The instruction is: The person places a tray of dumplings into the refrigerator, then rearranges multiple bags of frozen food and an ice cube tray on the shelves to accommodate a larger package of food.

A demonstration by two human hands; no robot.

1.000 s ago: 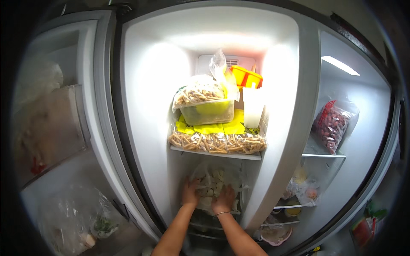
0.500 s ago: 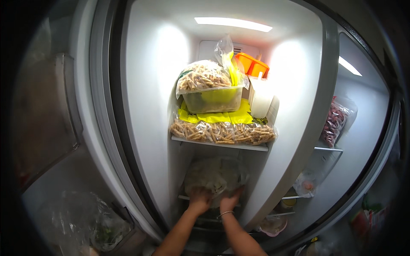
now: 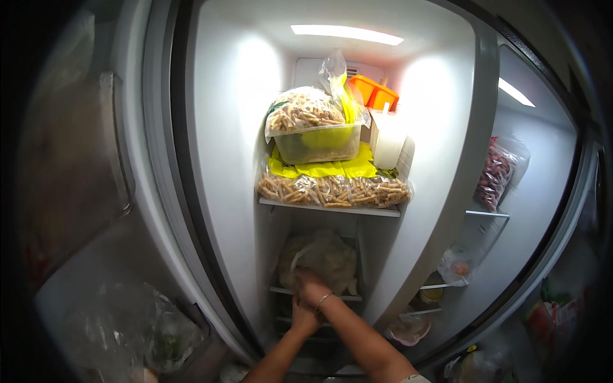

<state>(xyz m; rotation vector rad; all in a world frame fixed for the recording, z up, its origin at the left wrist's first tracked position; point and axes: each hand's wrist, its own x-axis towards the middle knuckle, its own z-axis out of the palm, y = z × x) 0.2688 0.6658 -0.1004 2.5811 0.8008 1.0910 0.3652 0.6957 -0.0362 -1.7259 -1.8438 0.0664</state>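
Head view: right hand [image 3: 311,288] grasps the pale, lumpy plastic bag [image 3: 319,258] just above it; left hand [image 3: 302,316] below, grip unclear.

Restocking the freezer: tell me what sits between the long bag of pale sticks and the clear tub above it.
A yellow bag lies between the long bag and the tub, seen in the head view.

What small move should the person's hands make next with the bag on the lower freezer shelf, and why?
Probably close the right hand on the pale bag and steady it from below with the left hand. The right hand lies on the bag's lower front, the left sits just under the shelf edge, and the bag looks bulky and soft.
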